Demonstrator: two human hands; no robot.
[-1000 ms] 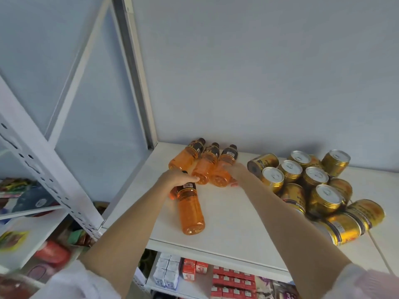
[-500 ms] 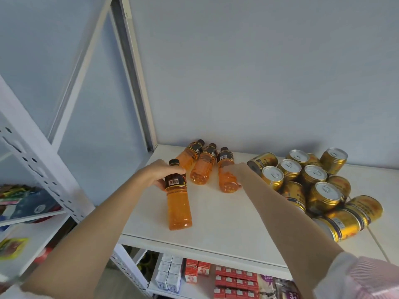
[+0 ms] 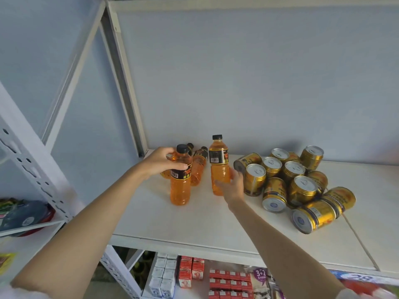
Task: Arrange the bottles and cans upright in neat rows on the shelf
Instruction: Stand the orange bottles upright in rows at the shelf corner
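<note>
White shelf [image 3: 194, 229], two upright orange bottles [image 3: 218, 169], two lying, jumbled gold cans [image 3: 300, 186]

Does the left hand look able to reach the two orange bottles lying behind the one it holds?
Probably yes. The left hand is occupied, wrapped around the upright bottle, but the two lying bottles sit just behind it with nothing between them.

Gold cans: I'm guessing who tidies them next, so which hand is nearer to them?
Right. The right hand sits beside the gold cans; the left hand is farther off, gripping a bottle.
</note>
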